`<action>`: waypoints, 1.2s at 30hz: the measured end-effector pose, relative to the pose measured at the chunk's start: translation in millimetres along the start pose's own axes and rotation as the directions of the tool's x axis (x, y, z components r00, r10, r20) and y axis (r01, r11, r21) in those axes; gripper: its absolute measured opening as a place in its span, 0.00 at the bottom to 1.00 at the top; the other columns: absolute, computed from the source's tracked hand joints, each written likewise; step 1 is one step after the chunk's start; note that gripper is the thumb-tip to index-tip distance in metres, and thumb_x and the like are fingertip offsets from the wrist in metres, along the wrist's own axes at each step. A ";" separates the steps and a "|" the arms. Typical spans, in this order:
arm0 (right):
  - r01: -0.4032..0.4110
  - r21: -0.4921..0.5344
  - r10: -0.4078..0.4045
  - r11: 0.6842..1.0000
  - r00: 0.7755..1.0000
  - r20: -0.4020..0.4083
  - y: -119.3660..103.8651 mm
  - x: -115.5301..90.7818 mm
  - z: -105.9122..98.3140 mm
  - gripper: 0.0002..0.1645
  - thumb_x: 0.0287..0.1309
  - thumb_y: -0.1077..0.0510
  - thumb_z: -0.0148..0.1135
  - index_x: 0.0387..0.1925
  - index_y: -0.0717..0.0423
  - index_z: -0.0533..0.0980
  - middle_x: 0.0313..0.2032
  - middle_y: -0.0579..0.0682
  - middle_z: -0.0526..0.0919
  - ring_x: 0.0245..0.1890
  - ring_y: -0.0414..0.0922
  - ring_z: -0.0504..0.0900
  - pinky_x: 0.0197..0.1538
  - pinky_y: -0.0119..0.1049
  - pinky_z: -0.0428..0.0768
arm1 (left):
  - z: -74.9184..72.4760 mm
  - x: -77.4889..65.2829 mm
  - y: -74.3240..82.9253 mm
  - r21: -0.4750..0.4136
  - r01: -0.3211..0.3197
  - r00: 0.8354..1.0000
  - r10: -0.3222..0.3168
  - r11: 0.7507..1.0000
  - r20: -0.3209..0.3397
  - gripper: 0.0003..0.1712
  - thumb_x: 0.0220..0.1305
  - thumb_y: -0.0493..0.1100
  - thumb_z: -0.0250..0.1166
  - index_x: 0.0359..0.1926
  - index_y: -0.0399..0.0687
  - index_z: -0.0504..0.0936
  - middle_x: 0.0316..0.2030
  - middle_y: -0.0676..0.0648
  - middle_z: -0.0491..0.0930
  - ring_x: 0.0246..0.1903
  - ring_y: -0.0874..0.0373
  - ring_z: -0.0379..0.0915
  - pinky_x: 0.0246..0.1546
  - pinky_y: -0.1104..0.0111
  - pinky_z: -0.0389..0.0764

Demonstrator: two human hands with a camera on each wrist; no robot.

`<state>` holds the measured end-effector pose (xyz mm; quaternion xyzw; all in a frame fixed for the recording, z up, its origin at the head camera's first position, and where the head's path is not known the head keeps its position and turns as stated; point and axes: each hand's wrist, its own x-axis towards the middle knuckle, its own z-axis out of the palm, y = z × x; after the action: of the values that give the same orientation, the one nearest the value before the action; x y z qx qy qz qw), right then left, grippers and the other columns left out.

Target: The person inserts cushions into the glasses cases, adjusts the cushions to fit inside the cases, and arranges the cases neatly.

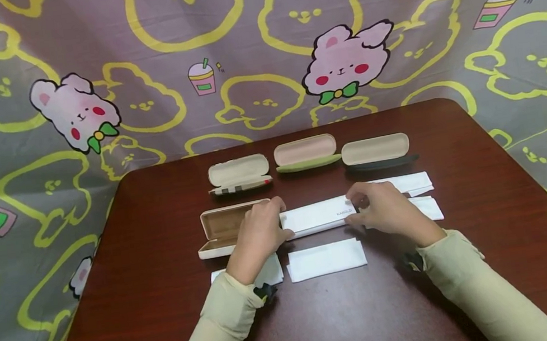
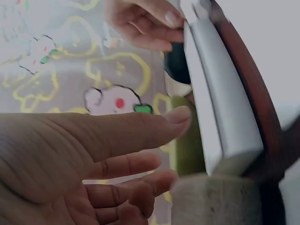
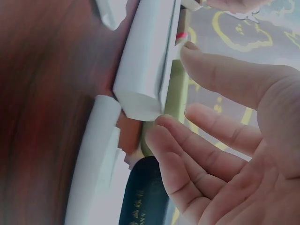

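A white glasses case (image 1: 316, 216) with small dark lettering lies closed at mid-table, lid down. My left hand (image 1: 262, 228) is at its left end, the thumb (image 2: 176, 117) extended beside the lid edge and the fingers loosely bent. At the right end is my right hand (image 1: 386, 208), its thumb and fingers spread apart, fingertips (image 3: 159, 129) right by the case's end. Neither hand curls round the case in the wrist views. An off-white case with brown lining (image 1: 221, 224) stands open just left, partly hidden behind my left hand.
Three open glasses cases stand along the back: a checked one (image 1: 239, 171), a green one (image 1: 306, 153) and a dark one (image 1: 375, 150). A folded white cloth (image 1: 326, 260) lies in front, another (image 1: 274, 271) near my left wrist. More folded white cloths (image 1: 409, 183) lie behind my right hand.
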<state>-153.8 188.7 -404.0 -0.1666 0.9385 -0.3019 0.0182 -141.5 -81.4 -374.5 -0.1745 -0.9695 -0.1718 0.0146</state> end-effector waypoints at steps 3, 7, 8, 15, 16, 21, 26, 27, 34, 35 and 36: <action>0.027 -0.013 -0.027 1.000 1.000 -0.011 -1.2 -7.2 -2.2 0.19 0.49 0.53 0.79 0.40 0.55 0.82 0.33 0.48 0.85 0.34 0.46 0.83 0.38 0.45 0.79 | -0.9 -14.6 5.7 -0.013 -0.038 0.999 0.038 0.999 -0.026 0.20 0.50 0.42 0.81 0.42 0.39 0.84 0.30 0.46 0.81 0.30 0.48 0.81 0.31 0.56 0.81; 0.054 -0.041 -0.054 0.998 0.999 0.000 -1.7 -17.8 -4.2 0.15 0.51 0.53 0.77 0.38 0.54 0.83 0.30 0.45 0.84 0.32 0.44 0.82 0.35 0.42 0.78 | 3.4 -34.0 10.1 0.009 -0.068 0.997 0.068 0.998 -0.024 0.12 0.54 0.41 0.78 0.37 0.41 0.86 0.28 0.46 0.82 0.28 0.49 0.81 0.27 0.58 0.81; 0.057 -0.043 -0.057 0.997 0.998 0.007 -2.0 -20.7 -4.7 0.14 0.51 0.54 0.77 0.38 0.55 0.84 0.30 0.44 0.84 0.31 0.43 0.82 0.34 0.42 0.78 | 5.0 -37.4 10.4 0.018 -0.071 0.997 0.072 0.997 -0.018 0.10 0.55 0.41 0.78 0.34 0.42 0.86 0.27 0.47 0.81 0.27 0.50 0.81 0.26 0.58 0.80; 0.095 -0.006 -0.094 0.995 0.993 0.077 -5.2 -35.1 1.6 0.07 0.53 0.58 0.76 0.34 0.53 0.85 0.24 0.36 0.80 0.25 0.36 0.77 0.31 0.38 0.76 | 17.7 -50.0 6.5 0.068 -0.059 0.998 0.058 0.996 0.015 0.12 0.55 0.38 0.76 0.23 0.46 0.81 0.19 0.49 0.77 0.22 0.51 0.79 0.17 0.61 0.74; 0.101 -0.003 -0.101 0.995 0.991 0.090 -5.7 -36.3 3.7 0.07 0.53 0.58 0.76 0.34 0.52 0.85 0.23 0.36 0.79 0.24 0.35 0.76 0.31 0.37 0.76 | 19.8 -51.3 6.0 0.073 -0.063 0.998 0.062 0.995 0.019 0.12 0.55 0.38 0.76 0.22 0.45 0.80 0.19 0.48 0.77 0.22 0.50 0.79 0.16 0.61 0.74; 0.138 -0.033 -0.133 0.990 0.983 0.124 -5.4 -39.1 15.5 0.09 0.53 0.60 0.75 0.36 0.56 0.85 0.21 0.36 0.77 0.24 0.35 0.72 0.31 0.37 0.74 | 30.3 -54.9 7.1 0.087 -0.093 0.995 0.091 0.992 0.030 0.13 0.56 0.38 0.76 0.21 0.43 0.80 0.20 0.47 0.78 0.22 0.50 0.79 0.16 0.62 0.75; 0.124 -0.044 -0.116 0.991 0.980 0.162 -4.5 -38.2 25.1 0.09 0.53 0.60 0.74 0.37 0.56 0.84 0.19 0.37 0.72 0.23 0.37 0.69 0.29 0.36 0.71 | 41.4 -55.9 10.3 0.145 -0.115 0.993 0.108 0.983 0.052 0.11 0.58 0.39 0.74 0.22 0.42 0.82 0.21 0.46 0.79 0.21 0.51 0.80 0.14 0.62 0.75; 0.123 -0.043 -0.114 0.992 0.980 0.166 -4.5 -38.0 26.4 0.08 0.54 0.61 0.74 0.37 0.55 0.84 0.19 0.37 0.71 0.22 0.37 0.68 0.28 0.36 0.70 | 43.3 -56.3 10.8 0.156 -0.117 0.992 0.110 0.981 0.055 0.11 0.58 0.39 0.73 0.22 0.42 0.82 0.21 0.46 0.79 0.21 0.51 0.80 0.14 0.62 0.75; 0.122 -0.038 -0.115 0.992 0.981 0.155 -6.3 -35.7 28.8 0.07 0.53 0.61 0.74 0.31 0.50 0.82 0.20 0.36 0.72 0.23 0.36 0.69 0.29 0.37 0.70 | 49.5 -57.7 10.4 0.192 -0.106 0.994 0.110 0.976 -0.011 0.12 0.56 0.39 0.75 0.23 0.42 0.80 0.21 0.44 0.78 0.21 0.49 0.79 0.12 0.61 0.74; 0.120 -0.039 -0.113 0.992 0.982 0.153 -6.3 -35.5 28.8 0.07 0.53 0.61 0.74 0.30 0.50 0.81 0.20 0.36 0.72 0.24 0.37 0.69 0.30 0.37 0.71 | 49.8 -57.5 10.1 0.190 -0.105 0.994 0.110 0.976 -0.019 0.12 0.55 0.39 0.76 0.23 0.42 0.80 0.22 0.44 0.78 0.21 0.48 0.80 0.13 0.61 0.75; 0.119 -0.040 -0.112 0.992 0.982 0.150 -6.4 -35.2 28.7 0.07 0.53 0.61 0.74 0.29 0.49 0.81 0.20 0.36 0.73 0.24 0.37 0.70 0.30 0.37 0.71 | 49.7 -57.1 9.8 0.183 -0.104 0.994 0.110 0.978 -0.024 0.12 0.54 0.39 0.76 0.24 0.42 0.80 0.22 0.44 0.78 0.21 0.48 0.80 0.13 0.61 0.75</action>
<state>-114.7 179.1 -426.2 -0.2430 0.9304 -0.2665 0.0660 -83.0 -75.0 -423.0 -0.2213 -0.9699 -0.0844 0.0561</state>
